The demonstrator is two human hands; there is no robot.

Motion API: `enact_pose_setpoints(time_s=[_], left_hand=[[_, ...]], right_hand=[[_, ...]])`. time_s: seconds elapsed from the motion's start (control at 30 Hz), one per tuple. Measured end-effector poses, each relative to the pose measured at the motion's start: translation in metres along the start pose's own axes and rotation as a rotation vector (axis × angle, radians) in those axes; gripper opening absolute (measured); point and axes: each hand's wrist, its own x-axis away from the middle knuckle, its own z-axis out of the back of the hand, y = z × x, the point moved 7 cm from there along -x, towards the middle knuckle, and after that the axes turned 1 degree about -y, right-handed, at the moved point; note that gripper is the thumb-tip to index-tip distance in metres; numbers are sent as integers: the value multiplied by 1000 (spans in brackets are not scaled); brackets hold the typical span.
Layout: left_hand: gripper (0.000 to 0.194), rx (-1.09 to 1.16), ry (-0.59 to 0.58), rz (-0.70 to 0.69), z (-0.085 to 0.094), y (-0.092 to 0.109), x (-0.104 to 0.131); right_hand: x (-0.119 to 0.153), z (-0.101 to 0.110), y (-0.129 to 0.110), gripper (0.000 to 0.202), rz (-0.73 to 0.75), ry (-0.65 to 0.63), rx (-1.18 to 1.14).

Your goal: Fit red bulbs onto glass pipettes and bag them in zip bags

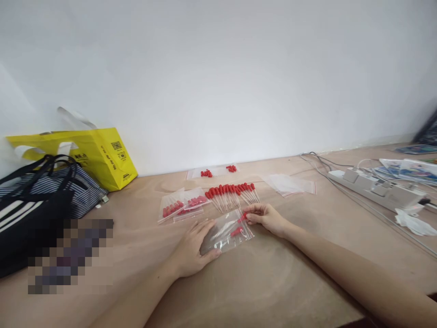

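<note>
A clear zip bag (221, 232) lies on the wooden table in front of me, with red-tipped pieces inside near its right end. My left hand (196, 246) rests on the bag's left side, thumb and fingers spread apart. At the bag's open-looking right end, my right hand (264, 218) pinches a red-tipped stick (243, 217). Just beyond the bag, several red-tipped white sticks (225, 193) are fanned out in a row. To their left lie filled zip bags (172, 207) holding red-tipped pieces.
Flat clear bags (290, 184) lie right of the sticks; another bag with red pieces (206, 173) is near the wall. A yellow bag (112, 159) and striped bag (85, 189) stand left. A power strip (378, 189), cables and white plastic (414, 223) are right.
</note>
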Motion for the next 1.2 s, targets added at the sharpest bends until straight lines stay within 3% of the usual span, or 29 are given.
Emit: enact_pose_setpoints(time_s=[0.1,0.33,0.5,0.57,0.77,0.93,1.03,1.2], left_hand=[[63,-1,-16,8,-1,0,-1],[64,-6,-42,13,-3,-1,-1],[67,5,-50,73,-4,-6,1],[67,7,-54,73,-4,-6,1],[68,2,-74,56,-5,-6,2],[69,41,-71,43,0,-10,7],[66,54,-91,19,-1,-12,8],[68,42,-112,23,-3,-13,8]], right_hand=[[1,-11,1,30,14,-78,107],[0,-24,-1,22,147,-114,239],[4,-33,-1,26,123,-322,380],[4,-34,0,30,124,-334,385],[-1,-23,0,23,175,-54,476],[-21,12,-19,12,131,257,740],[-44,19,-33,8,137,349,814],[-83,10,-33,28,22,432,915]])
